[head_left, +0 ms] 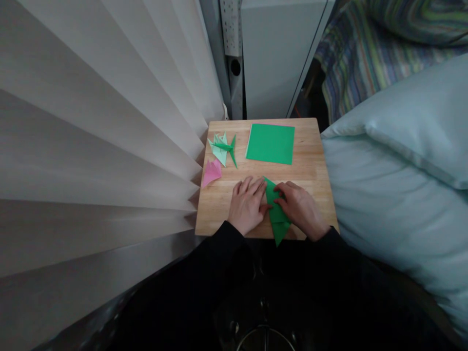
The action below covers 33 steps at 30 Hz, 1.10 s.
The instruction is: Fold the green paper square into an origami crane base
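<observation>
Left hand (247, 204) lies flat, fingers pinning the folded green paper (276, 213) at the wooden table's (310, 165) near edge. Right hand (300, 208) presses its opposite side. Risk: the overhanging tip may shift, skewing the crease.

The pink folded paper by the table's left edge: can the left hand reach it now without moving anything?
Probably yes. The pink folded paper lies beyond the left hand, with only bare wooden table between them.

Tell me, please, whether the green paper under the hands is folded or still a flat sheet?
Folded. The green paper forms a narrow pointed shape, pressed to the wooden board by the left hand and right hand.
</observation>
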Each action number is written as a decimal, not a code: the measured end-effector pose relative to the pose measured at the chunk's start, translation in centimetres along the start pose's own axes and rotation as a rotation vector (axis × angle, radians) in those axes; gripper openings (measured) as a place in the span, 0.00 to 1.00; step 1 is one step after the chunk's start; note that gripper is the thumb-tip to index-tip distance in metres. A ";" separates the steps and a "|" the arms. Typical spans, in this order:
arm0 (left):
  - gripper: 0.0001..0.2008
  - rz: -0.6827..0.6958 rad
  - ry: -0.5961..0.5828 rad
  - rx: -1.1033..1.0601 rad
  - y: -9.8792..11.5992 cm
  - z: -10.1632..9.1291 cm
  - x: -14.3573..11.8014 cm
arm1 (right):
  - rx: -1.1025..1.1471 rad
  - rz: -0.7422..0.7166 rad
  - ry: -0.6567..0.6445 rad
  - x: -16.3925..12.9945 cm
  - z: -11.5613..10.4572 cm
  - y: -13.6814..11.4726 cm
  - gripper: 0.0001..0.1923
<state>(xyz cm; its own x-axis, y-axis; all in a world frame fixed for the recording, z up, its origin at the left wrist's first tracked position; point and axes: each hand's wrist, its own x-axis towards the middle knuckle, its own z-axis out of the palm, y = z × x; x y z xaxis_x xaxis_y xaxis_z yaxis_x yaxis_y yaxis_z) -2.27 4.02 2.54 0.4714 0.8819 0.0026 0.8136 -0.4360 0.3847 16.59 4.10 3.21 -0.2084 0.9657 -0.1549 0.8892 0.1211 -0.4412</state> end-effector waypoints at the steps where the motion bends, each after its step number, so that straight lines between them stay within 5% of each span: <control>1: 0.30 -0.006 -0.004 0.012 -0.2 -0.1 0.1 | -0.003 -0.004 0.004 -0.1 0.0 0.0 0.12; 10: 0.26 0.036 -0.040 0.007 -1.0 -0.4 0.6 | 0.105 -0.038 0.086 0.3 1.4 -0.3 0.13; 21: 0.50 0.033 -0.152 -0.011 -0.6 -0.2 0.2 | 0.021 -0.085 0.071 -0.3 1.5 -0.6 0.18; 33: 0.52 0.049 -0.186 0.031 -2.0 -0.7 0.7 | -0.160 -0.174 0.013 -0.6 0.2 -0.8 0.21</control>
<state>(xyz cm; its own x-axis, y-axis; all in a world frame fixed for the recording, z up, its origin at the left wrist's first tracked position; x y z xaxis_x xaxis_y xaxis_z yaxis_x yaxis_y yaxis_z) -3.81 5.59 2.45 0.5632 0.8124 -0.1509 0.7967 -0.4854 0.3601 15.87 3.33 3.47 -0.3599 0.9298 -0.0769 0.8938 0.3199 -0.3143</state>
